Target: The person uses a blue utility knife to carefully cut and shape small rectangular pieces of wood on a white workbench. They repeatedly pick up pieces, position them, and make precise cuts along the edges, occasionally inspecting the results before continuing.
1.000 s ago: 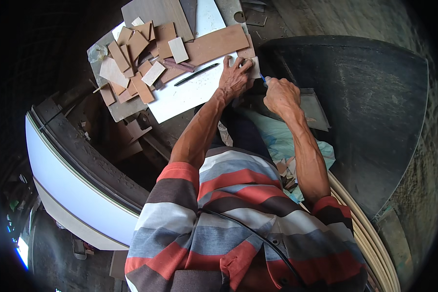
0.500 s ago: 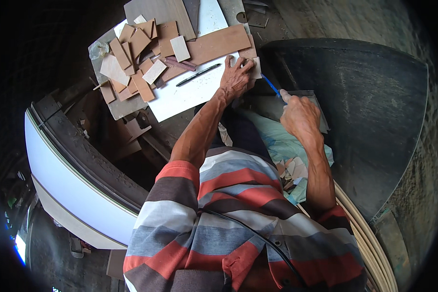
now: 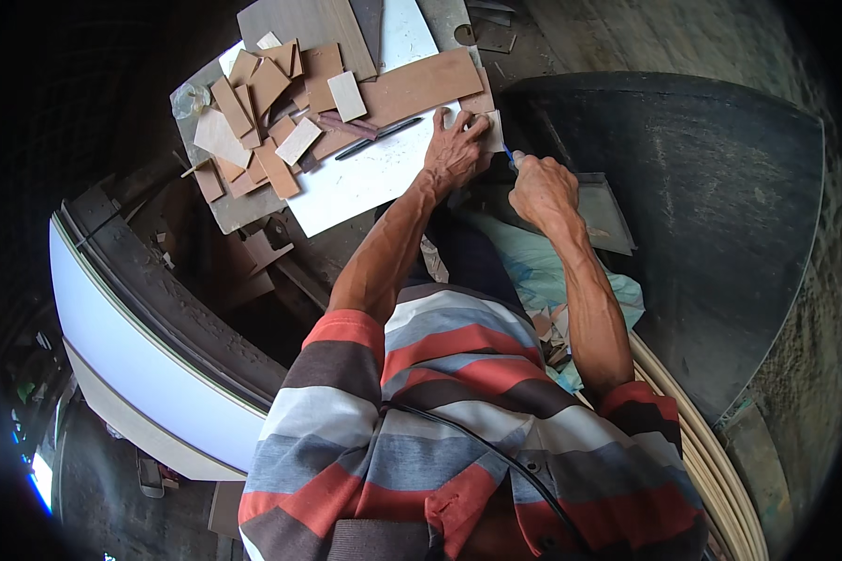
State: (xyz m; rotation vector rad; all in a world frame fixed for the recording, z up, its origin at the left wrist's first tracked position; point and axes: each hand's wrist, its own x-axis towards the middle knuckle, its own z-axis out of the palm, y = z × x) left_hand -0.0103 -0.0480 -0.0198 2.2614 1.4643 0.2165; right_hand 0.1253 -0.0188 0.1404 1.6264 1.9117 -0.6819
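My left hand is bent over the right edge of a white board, its curled fingers pinning a small pale wood piece. That piece sticks out slightly past the edge. My right hand is closed around a thin blue tool, whose tip meets the piece's outer edge; most of the tool is hidden in the fist, and its exact kind cannot be made out. Left of my left hand lies a dark pen, against a reddish-brown stick. A long brown wood strip lies beyond.
Several small brown and pale wood pieces are heaped on the board's left. Below my right forearm, a pale green plastic sheet holds wood scraps. A large dark curved panel stands at right, a white curved panel at left.
My right hand has moved left and slightly up, bringing the blue tool along the wood piece's edge. The pen has shifted up against the reddish-brown stick. My left hand has stayed put.
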